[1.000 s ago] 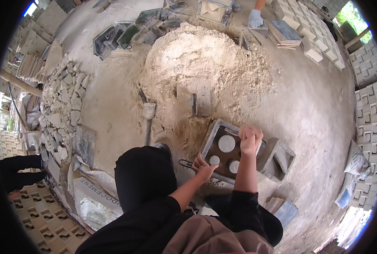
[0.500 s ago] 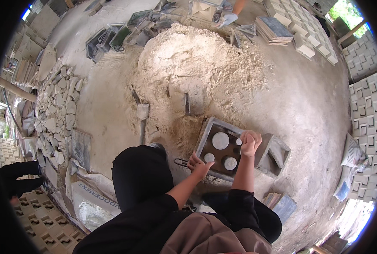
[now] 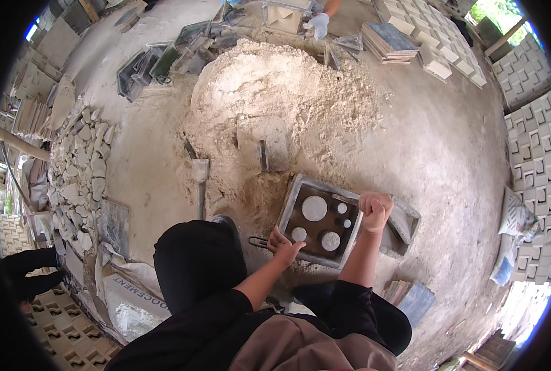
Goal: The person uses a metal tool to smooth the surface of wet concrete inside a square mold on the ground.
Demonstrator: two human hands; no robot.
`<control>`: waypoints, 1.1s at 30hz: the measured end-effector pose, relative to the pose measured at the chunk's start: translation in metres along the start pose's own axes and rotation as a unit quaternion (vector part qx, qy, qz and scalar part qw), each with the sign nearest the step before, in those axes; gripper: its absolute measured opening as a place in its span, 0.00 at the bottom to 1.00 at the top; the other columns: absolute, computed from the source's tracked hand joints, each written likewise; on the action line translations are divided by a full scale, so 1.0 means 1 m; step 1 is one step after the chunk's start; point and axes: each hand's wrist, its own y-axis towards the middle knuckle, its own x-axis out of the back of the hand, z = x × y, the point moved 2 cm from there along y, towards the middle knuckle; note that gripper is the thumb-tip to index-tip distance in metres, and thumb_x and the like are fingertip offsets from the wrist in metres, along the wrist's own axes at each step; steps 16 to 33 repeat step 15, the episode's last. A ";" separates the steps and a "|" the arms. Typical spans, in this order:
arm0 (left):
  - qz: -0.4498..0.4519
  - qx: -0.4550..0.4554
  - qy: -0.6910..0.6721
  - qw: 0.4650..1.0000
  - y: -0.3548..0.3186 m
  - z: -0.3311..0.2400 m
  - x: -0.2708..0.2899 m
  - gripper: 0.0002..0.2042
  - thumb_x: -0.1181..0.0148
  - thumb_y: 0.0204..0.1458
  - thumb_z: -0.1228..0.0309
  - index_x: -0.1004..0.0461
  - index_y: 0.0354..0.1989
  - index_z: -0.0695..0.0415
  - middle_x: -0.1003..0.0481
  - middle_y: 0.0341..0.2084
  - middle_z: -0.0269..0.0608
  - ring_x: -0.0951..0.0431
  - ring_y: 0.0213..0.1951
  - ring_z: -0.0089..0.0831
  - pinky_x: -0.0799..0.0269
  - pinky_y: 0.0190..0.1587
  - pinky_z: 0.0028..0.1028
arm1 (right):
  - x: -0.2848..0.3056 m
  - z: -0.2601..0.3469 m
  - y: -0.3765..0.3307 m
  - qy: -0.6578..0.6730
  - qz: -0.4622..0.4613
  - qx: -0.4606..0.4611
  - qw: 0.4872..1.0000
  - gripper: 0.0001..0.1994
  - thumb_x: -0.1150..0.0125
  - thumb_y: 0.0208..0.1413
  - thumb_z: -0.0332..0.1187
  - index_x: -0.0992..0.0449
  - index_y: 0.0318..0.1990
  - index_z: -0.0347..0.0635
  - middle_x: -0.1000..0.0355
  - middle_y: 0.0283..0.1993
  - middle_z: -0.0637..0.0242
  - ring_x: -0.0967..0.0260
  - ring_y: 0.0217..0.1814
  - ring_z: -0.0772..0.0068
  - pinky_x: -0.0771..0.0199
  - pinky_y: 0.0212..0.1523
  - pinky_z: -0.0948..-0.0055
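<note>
A rectangular grey mould box [image 3: 315,256] sits on the floor before me, tilted slightly askew. Inside it, pale round discs stand up from a dark bottom: a large one [image 3: 314,208], medium ones [image 3: 330,240] and small ones [image 3: 347,223]. My left hand [image 3: 283,248] grips the box's left rim near the front corner, its thumb reaching inward by a disc. A wire loop handle [image 3: 258,242] sticks out beside that hand. Over the right rim, my right hand [image 3: 375,211] is closed in a fist; whatever it may hold is hidden.
Beyond the box rises a heap of pale powder [image 3: 257,83], with a flat plate [image 3: 277,153] at its foot. A trowel-like tool [image 3: 201,176] lies left. Behind the right hand is another tray [image 3: 405,222]. Rubble [image 3: 80,173] lies far left; a co-worker's gloved hand [image 3: 317,26] shows at the top.
My right fist has shifted right, from above the small discs to the right rim, uncovering them. My left hand stays on the box. The whole view has shifted a little.
</note>
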 end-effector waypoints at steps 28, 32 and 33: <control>-0.016 -0.012 0.035 0.999 0.007 0.001 -0.004 0.54 0.36 0.30 0.52 0.72 0.58 0.60 0.64 0.56 0.57 0.66 0.57 0.49 0.69 0.57 0.46 | 0.047 -0.023 -0.008 0.002 -0.094 -0.024 0.995 0.13 0.61 0.34 0.26 0.51 0.05 0.38 0.55 0.06 0.71 0.61 0.08 0.80 0.65 0.11 0.77; -0.016 -0.012 0.035 0.999 0.007 0.001 -0.004 0.54 0.36 0.30 0.52 0.72 0.58 0.60 0.64 0.56 0.57 0.66 0.57 0.49 0.69 0.57 0.46 | 0.047 -0.023 -0.008 0.002 -0.094 -0.024 0.995 0.13 0.61 0.34 0.26 0.51 0.05 0.38 0.55 0.06 0.71 0.61 0.08 0.80 0.65 0.11 0.77; -0.016 -0.012 0.035 0.999 0.007 0.001 -0.004 0.54 0.36 0.30 0.52 0.72 0.58 0.60 0.64 0.56 0.57 0.66 0.57 0.49 0.69 0.57 0.46 | 0.047 -0.023 -0.008 0.002 -0.094 -0.024 0.995 0.13 0.61 0.34 0.26 0.51 0.05 0.38 0.55 0.06 0.71 0.61 0.08 0.80 0.65 0.11 0.77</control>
